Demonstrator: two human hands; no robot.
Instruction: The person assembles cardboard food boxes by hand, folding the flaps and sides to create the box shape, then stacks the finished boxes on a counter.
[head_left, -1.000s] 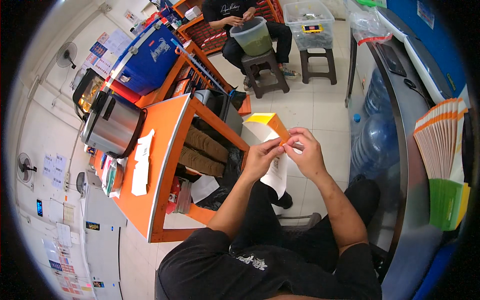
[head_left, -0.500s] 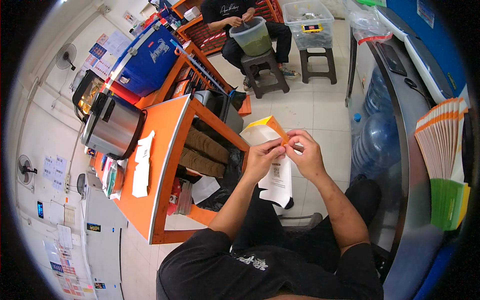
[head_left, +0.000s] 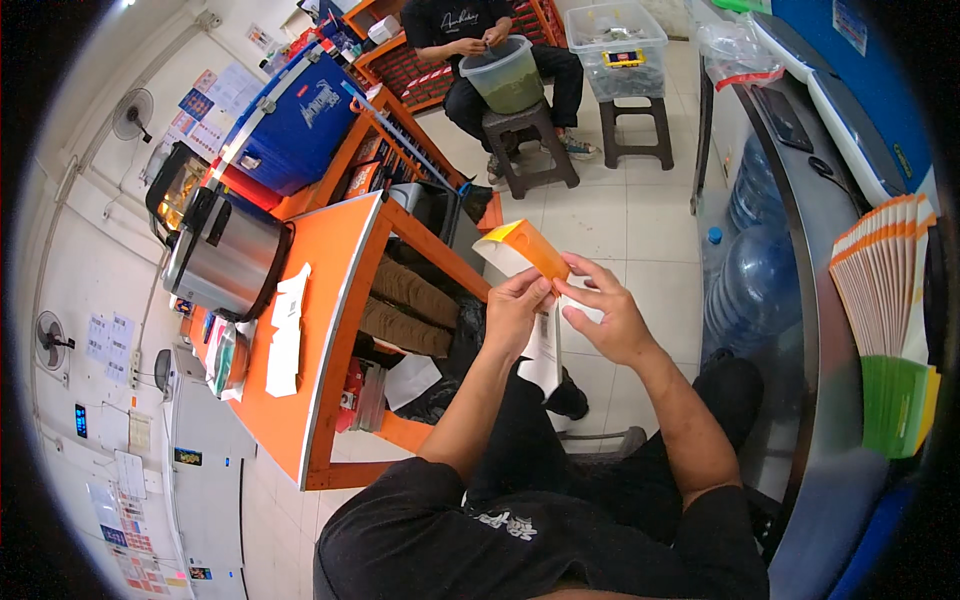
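Observation:
In front of my lap I hold a folded piece of card packaging (head_left: 535, 248), orange outside with a yellow end and white inside. Its long white printed flap hangs down below my hands. My left hand (head_left: 515, 315) is closed on the card, pinching its lower edge between thumb and fingers. At the card's right edge is my right hand (head_left: 615, 320), with its fingers spread and the fingertips touching the orange panel. The right thumb stands apart from the card. My fingers hide part of the fold.
Left of me stands an orange table (head_left: 330, 290) with white card pieces (head_left: 285, 340) and a steel cooker (head_left: 225, 250). On the right counter, a fanned stack of folded cartons (head_left: 890, 290) leans. Ahead, a person (head_left: 465, 45) sits behind a tub (head_left: 503, 78) on a stool.
The card has turned so its orange face shows more broadly, and its white flap now looks narrower. My right fingers have spread from a pinch, and the right thumb has moved off the card.

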